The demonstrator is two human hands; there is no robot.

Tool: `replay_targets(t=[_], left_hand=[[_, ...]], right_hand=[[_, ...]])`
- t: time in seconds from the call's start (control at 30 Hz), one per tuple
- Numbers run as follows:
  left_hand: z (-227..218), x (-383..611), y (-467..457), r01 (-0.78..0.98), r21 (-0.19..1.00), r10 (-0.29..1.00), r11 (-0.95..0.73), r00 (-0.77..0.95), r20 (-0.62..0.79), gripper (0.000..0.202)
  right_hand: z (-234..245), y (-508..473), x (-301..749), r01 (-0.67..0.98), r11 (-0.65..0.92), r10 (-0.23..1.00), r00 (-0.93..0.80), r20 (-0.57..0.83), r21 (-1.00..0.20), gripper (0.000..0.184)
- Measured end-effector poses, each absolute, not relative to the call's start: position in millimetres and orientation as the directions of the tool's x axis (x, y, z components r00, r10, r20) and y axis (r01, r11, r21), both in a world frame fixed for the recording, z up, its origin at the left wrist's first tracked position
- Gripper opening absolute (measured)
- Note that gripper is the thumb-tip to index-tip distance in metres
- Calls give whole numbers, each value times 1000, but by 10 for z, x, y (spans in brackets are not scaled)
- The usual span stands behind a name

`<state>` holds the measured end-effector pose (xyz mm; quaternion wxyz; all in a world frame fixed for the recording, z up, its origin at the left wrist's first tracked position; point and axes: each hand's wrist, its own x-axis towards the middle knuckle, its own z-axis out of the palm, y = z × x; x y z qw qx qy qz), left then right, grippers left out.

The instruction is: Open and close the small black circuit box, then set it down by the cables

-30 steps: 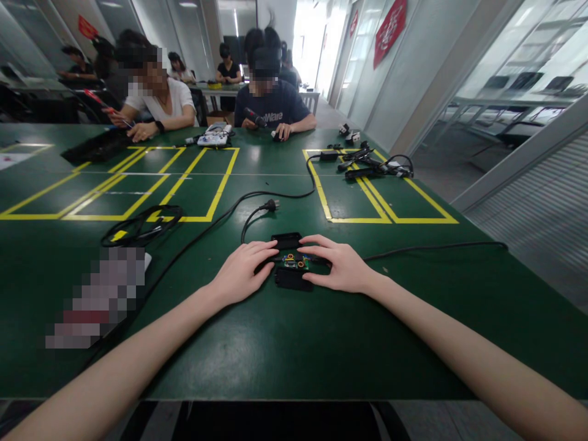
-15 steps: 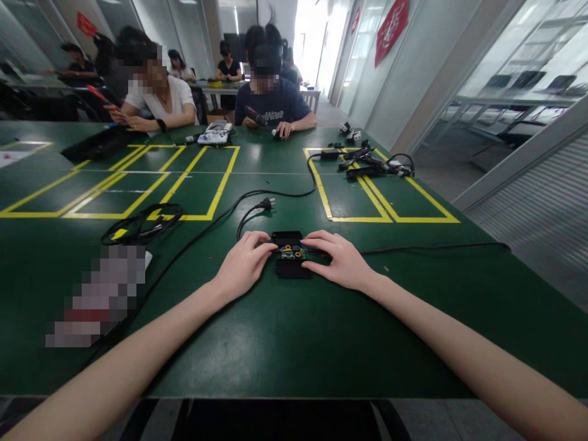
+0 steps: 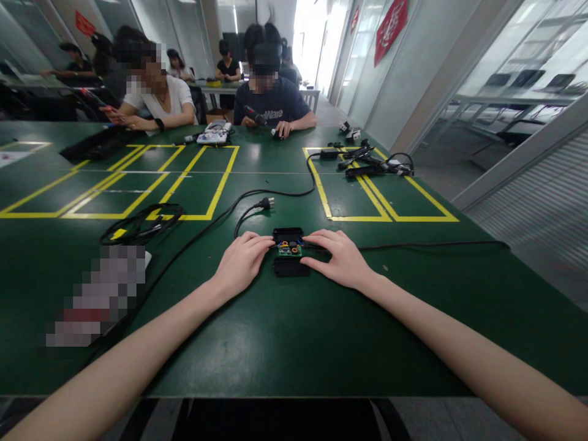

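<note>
A small green circuit board point(image 3: 289, 248) with orange coils lies on the green table between two black shell halves, one behind it point(image 3: 288, 233) and one in front point(image 3: 291, 267). My left hand point(image 3: 242, 259) rests at the board's left end, fingers curled, tips touching it. My right hand point(image 3: 339, 258) lies at the right end, fingers stretched toward the board and touching it. A black cable point(image 3: 436, 246) leaves the board to the right; another with a plug point(image 3: 266, 203) runs off to the back left.
A coil of black cable point(image 3: 142, 225) and a blurred-out object point(image 3: 98, 294) lie at the left. Yellow tape boxes point(image 3: 184, 177) mark the table. Black adapters and cables point(image 3: 374, 164) pile at the back right. Two people work at the far edge; others sit behind.
Both hands and the board with its shells have shifted slightly farther from me on the table. My left fingers have curled in more at the board's end.
</note>
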<state>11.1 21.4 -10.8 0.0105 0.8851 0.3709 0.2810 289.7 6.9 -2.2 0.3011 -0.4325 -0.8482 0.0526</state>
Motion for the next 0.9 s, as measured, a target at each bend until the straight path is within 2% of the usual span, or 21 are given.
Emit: replay_targets(t=[0.2, 0.37, 0.5, 0.73, 0.9], left_hand=[[-90, 108, 203, 644, 223, 652, -732, 566, 505, 26], [-42, 107, 178, 652, 222, 652, -725, 546, 527, 27], [-14, 104, 170, 647, 246, 652, -722, 517, 555, 27], [45, 100, 118, 586, 381, 685, -715, 477, 551, 26], [97, 101, 67, 568, 422, 700, -707, 473, 535, 22]], right_hand=[[27, 49, 2943, 641, 703, 701, -551, 453, -308, 47], [32, 103, 3014, 666, 677, 725, -531, 438, -313, 21], [38, 148, 3074, 703, 640, 757, -508, 412, -310, 16], [50, 147, 3096, 715, 609, 788, -494, 367, -344, 22], [56, 144, 3149, 644, 682, 731, -578, 363, -347, 27]])
